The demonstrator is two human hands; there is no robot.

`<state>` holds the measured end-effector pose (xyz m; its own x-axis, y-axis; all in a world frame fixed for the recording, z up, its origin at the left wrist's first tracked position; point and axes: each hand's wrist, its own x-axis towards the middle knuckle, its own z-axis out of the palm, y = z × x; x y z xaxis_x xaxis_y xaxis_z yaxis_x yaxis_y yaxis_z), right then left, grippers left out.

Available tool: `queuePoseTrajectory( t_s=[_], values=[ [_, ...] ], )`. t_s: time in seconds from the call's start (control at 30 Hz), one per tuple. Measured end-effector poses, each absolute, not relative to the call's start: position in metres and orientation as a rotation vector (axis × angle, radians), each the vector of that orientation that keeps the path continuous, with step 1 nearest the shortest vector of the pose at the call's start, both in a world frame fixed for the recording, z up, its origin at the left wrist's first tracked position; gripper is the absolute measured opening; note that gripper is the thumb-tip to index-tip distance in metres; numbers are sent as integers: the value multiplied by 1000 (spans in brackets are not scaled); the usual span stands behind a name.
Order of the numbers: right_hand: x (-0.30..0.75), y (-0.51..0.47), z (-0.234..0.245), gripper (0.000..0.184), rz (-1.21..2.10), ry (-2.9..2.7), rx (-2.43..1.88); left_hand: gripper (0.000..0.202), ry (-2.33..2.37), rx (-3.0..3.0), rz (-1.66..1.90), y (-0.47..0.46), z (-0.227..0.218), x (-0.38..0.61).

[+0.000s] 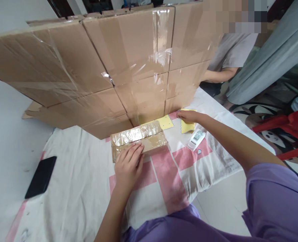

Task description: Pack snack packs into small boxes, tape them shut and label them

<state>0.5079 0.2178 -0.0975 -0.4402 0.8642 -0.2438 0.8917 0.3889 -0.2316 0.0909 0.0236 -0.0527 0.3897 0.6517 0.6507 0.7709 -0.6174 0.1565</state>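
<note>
Head view, looking down on a white cloth with pink squares [179, 158] spread over the floor. At centre frame lies a small rectangular brown cardboard parcel wrapped in clear tape [139, 140]. The left hand [128, 167] rests flat against the parcel's near side, fingers extended and together, tips lying on its top near edge; the hand presses on it without closing round it. The forearm runs up from the lower centre of the frame, wrist straight.

The right hand [188, 116], right of centre, reaches forward with the arm stretched out from the purple sleeve at lower right. Its fingers are curled down onto a yellow card with a scalloped edge [186, 127]; whether they pinch the card or merely press on it cannot be determined. The hand covers the card's upper part. A second yellow card [166, 121] lies just left, beside the parcel. A small white device with a display [196, 138] lies just below the right hand.

Behind stands a taped cardboard wall [101, 67]. A black phone [41, 176] lies at lower left. Another person in a grey shirt [229, 53] sits at upper right, partly hidden by the wall.
</note>
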Motion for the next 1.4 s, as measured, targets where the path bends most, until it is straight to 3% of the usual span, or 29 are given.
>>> queuePoseTrajectory(
  t_s=[0.57, 0.87, 1.2, 1.4],
  values=[
    [502, 222, -92, 15, -536, 2520, 1548, 39, -1294, -2450, -1033, 22, -54, 92],
    [503, 218, -91, 4, -517, 2556, 1592, 37, -1287, -2446, -1050, 22, -53, 95],
    [502, 217, -92, 11, -630, 2543, 1796, 37, -1294, -2453, -1029, 23, -52, 94],
    [487, 207, -82, 6, -803, 2647, 2074, 39, -1297, -2455, -1036, 23, -53, 94]
  ],
)
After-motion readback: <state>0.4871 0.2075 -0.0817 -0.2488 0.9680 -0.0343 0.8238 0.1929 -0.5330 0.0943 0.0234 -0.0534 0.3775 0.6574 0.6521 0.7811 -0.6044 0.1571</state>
